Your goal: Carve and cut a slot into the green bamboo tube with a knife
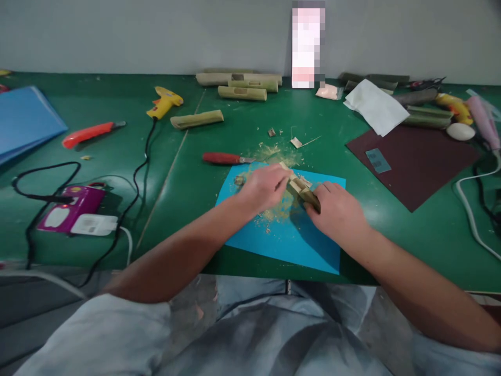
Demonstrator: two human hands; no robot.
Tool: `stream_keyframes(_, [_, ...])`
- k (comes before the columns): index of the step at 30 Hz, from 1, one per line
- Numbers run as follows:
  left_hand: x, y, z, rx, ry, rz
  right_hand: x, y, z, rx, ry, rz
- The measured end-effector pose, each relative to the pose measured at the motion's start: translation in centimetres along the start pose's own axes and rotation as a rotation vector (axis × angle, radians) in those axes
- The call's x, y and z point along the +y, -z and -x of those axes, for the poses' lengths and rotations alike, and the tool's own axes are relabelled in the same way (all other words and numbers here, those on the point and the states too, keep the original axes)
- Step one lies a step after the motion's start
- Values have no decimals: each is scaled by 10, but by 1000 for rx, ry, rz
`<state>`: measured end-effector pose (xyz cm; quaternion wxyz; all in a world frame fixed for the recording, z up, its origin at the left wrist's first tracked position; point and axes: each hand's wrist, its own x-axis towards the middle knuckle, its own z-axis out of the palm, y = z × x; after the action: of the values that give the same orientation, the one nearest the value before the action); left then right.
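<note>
Above a blue sheet (pixel 282 243) strewn with shavings, a short bamboo piece (pixel 300 189) with a cut-out in its side slants between my hands. My right hand (pixel 338 211) is wrapped round its lower right end. At its upper left end, my left hand (pixel 266 185) has its fingers closed on the bamboo; the fingertips are partly hidden. A red-handled knife (pixel 222 158) lies just past the sheet's upper left edge, its tip among the shavings. Beside my left hand rests a small bamboo bit (pixel 239 180).
Bamboo tubes (pixel 242 93) lie along the back of the green table (pixel 188 193). To the left are a yellow glue gun (pixel 163 103), an orange cutter (pixel 89 134) and a purple power strip (pixel 72 209) with cables. White paper (pixel 376 107) and a dark sheet (pixel 413 162) lie right.
</note>
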<state>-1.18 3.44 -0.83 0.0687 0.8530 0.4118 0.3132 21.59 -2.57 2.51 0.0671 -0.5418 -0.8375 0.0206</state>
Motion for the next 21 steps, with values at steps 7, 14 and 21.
stream_keyframes(7, [-1,3,0,33,8,-7,0,-1,0,7,-3,-5])
stream_keyframes(14, [-1,0,0,21,30,18,-2,4,0,-11,-17,20])
stream_keyframes(21, [-8,1,-3,75,29,-37,-2,3,-1,-4,-18,16])
